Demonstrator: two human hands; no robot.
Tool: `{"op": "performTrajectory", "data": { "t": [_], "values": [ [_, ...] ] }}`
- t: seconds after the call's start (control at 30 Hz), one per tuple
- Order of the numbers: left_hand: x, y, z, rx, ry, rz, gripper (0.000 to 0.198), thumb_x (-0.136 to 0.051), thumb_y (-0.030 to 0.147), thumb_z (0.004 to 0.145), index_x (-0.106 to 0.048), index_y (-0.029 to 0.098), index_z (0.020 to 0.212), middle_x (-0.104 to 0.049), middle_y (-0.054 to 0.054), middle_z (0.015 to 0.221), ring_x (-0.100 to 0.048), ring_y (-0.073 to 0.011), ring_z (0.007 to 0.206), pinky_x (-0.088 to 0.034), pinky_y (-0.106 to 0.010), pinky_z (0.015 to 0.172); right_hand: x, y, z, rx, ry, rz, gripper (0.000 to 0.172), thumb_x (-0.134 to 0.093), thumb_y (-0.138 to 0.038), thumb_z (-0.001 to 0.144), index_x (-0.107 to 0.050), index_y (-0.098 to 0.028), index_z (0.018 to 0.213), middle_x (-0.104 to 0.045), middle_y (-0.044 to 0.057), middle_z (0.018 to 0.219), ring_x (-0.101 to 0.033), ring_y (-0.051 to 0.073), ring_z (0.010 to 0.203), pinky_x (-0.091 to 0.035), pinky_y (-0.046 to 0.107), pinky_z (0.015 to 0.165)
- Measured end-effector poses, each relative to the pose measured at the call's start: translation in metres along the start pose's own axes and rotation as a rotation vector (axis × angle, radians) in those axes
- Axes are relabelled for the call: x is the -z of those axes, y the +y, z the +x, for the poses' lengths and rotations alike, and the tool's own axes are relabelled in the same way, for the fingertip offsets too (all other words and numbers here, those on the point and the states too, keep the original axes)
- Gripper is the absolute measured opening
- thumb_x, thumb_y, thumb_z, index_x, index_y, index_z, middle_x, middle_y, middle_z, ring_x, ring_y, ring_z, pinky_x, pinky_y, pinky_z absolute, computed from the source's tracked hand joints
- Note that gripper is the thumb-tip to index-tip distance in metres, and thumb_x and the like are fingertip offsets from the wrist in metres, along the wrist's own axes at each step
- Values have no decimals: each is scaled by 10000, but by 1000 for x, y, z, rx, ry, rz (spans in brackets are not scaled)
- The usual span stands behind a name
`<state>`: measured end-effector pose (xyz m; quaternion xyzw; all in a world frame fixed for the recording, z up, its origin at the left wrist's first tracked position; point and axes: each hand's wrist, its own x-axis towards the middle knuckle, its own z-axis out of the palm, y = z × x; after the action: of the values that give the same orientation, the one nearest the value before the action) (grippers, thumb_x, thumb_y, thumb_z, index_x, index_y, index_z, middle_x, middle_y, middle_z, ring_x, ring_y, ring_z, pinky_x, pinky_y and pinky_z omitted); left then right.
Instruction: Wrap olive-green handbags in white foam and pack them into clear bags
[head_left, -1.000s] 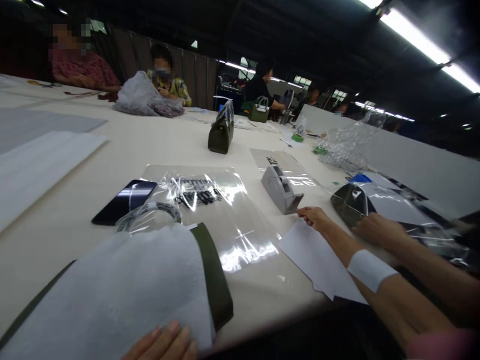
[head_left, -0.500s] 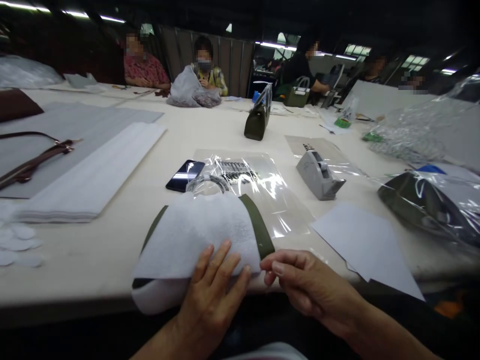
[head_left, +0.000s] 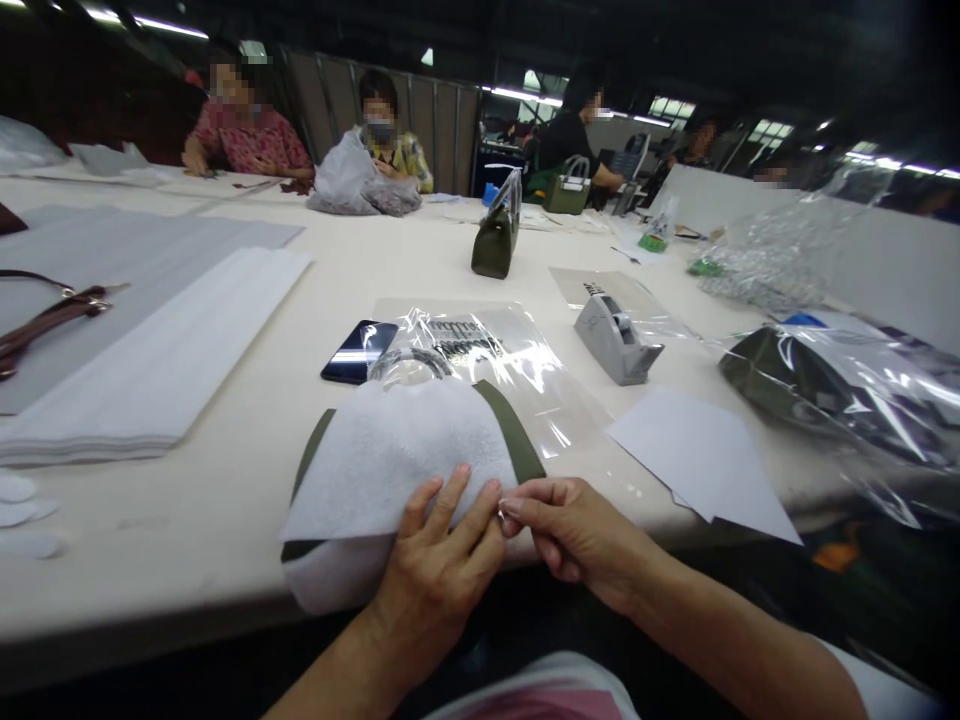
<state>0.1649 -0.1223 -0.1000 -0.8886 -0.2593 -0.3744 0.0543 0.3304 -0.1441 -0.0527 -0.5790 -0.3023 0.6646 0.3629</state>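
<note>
At the near edge of the table [head_left: 225, 520] lies a bag [head_left: 514, 440], olive green, almost wholly covered by a white wrap [head_left: 390, 460]. Only olive strips show on its left and right flanks. The wrap looks soft and fuzzy, domed over the bag, and its near fold hangs just past the table's edge.

The left hand [head_left: 439, 560] lies flat on the wrap's near part, fingers spread. The right hand [head_left: 574, 530] is pinched narrow, thumb and forefinger closed at the wrap's right corner, touching the left fingertips. Whether something small sits in that pinch I cannot tell.

Risk, as I judge it: the bundle overhangs the edge, so a pull toward the body could drag it off. If the flat hand eases, the loose wrap may slide and bare the bag. The pinch holds little material and could slip.

Beyond lie a clear sleeve [head_left: 487, 345], a phone [head_left: 360, 350] and a tape dispenser [head_left: 615, 338], with paper [head_left: 697, 460] to the right.
</note>
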Motion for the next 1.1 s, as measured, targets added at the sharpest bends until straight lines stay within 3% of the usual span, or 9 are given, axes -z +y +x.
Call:
{"op": "performTrajectory", "data": {
  "t": [0.13, 0.23, 0.37, 0.57, 0.83, 0.97, 1.03, 1.1],
  "values": [
    [-3, 0, 1, 12, -17, 3, 192, -446, 126, 859, -623, 183, 907, -601, -23, 1158, -471, -267, 1162, -304, -434, 977, -6, 7, -8, 18, 72, -6, 288, -671, -343, 673, -583, -113, 823, -500, -57, 513, -368, 11, 322, -238, 108, 276],
    [-3, 0, 1, 24, -23, -12, 153, -471, 150, 856, -619, 180, 878, -608, -19, 1145, -472, -264, 1162, -297, -438, 987, -11, 20, -13, 68, 153, 80, 374, -684, -319, 652, -494, -152, 928, -535, -64, 598, -389, 21, 340, -287, 119, 278],
    [-2, -1, 2, 20, -17, -16, 146, -483, 146, 853, -614, 163, 915, -625, -32, 1115, -490, -253, 1143, -293, -426, 989, -16, 35, -12, 142, 245, 193, 457, -699, -313, 628, -346, -213, 900, -541, -94, 603, -374, 33, 321, -307, 135, 268],
    [1, -1, 3, -15, -80, -7, 254, -422, 173, 885, -597, 190, 1067, -604, -42, 1151, -463, -267, 1167, -290, -439, 985, -16, 48, -1, 189, 297, 236, 471, -691, -356, 624, -275, -222, 798, -512, -120, 525, -340, 28, 278, -309, 137, 265],
    [1, -5, 0, -94, -133, 21, 286, -397, 190, 886, -592, 194, 1095, -573, -74, 1192, -406, -293, 1212, -280, -459, 992, -14, 71, 20, 181, 386, 107, 432, -653, -408, 651, -275, -222, 751, -474, -119, 446, -364, 57, 277, -296, 145, 255],
    [1, -6, -6, -133, -173, 64, 295, -411, 203, 872, -582, 210, 1113, -531, -89, 1240, -355, -327, 1242, -260, -490, 1002, 1, 86, 23, 211, 389, -76, 345, -626, -381, 690, -328, -208, 714, -446, -105, 465, -341, 50, 314, -279, 153, 281],
    [1, -7, -9, -152, -192, 105, 306, -425, 200, 859, -569, 210, 1129, -507, -96, 1263, -331, -345, 1252, -241, -505, 1009, 11, 78, 14, 285, 414, -264, 275, -604, -361, 724, -385, -196, 704, -430, -90, 474, -371, 57, 360, -307, 165, 329],
    [0, -5, -10, -169, -206, 152, 314, -449, 202, 847, -556, 213, 1142, -488, -93, 1280, -324, -354, 1252, -226, -513, 1014, 15, 55, 3, 476, 509, -437, 198, -581, -339, 760, -455, -187, 745, -471, -63, 530, -453, 76, 443, -385, 186, 421]
  ]
}}
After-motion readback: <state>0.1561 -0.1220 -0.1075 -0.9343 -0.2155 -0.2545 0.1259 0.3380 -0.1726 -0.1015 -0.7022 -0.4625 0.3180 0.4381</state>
